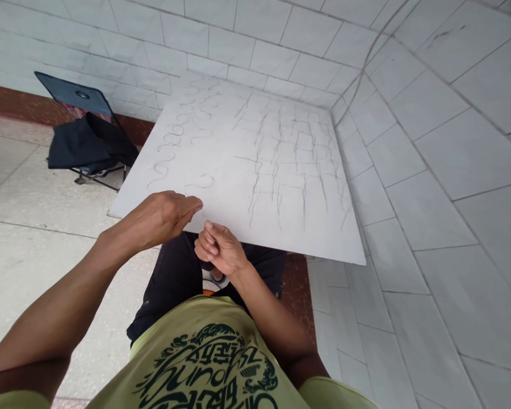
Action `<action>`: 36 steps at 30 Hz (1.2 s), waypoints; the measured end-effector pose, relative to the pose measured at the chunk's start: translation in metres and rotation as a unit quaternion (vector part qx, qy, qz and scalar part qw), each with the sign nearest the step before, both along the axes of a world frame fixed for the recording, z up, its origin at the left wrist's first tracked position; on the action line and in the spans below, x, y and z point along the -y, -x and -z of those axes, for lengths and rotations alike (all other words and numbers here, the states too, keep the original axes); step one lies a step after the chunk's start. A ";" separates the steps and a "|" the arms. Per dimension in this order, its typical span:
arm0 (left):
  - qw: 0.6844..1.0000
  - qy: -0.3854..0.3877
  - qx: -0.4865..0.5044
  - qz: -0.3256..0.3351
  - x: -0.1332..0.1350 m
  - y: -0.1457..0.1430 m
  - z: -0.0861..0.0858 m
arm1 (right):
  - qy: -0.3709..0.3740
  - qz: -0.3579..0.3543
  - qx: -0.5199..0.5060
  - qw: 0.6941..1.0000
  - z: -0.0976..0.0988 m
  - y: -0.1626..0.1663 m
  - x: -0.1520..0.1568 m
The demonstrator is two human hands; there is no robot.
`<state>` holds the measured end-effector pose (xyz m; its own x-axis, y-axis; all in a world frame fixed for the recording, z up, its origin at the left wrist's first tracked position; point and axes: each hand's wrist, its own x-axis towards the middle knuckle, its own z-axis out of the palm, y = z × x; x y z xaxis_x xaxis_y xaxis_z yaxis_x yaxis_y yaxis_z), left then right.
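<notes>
A large white board (pixel 247 165) leans against the tiled wall, marked with grey loops on its left and a rough grid of lines on its right. My left hand (pixel 164 216) reaches to the board's lower edge, fingers pressed together and pointing right. My right hand (pixel 219 250) is just below that edge, palm up, fingers curled closed; what lies in them I cannot make out. The two hands are close together but not clearly touching.
A folding chair (pixel 79 99) with dark cloth (pixel 89 147) draped over it stands at the back left by the wall. A thin cable (pixel 366 62) hangs along the white tiled wall on the right. Pale floor tiles stretch to the left.
</notes>
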<state>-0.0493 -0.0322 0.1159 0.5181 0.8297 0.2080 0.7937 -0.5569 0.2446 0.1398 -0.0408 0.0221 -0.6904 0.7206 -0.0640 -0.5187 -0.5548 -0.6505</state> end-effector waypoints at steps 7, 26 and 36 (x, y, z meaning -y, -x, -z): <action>0.999 0.023 0.034 -0.031 -0.007 0.003 0.005 | -0.011 0.007 0.001 1.000 0.001 -0.007 0.002; 0.999 -0.009 0.037 -0.027 -0.008 0.006 0.016 | 0.025 -0.027 -0.067 0.997 0.000 -0.003 0.016; 0.996 0.047 0.075 -0.034 -0.010 0.009 0.024 | -0.003 0.057 -0.048 0.997 0.004 -0.002 0.022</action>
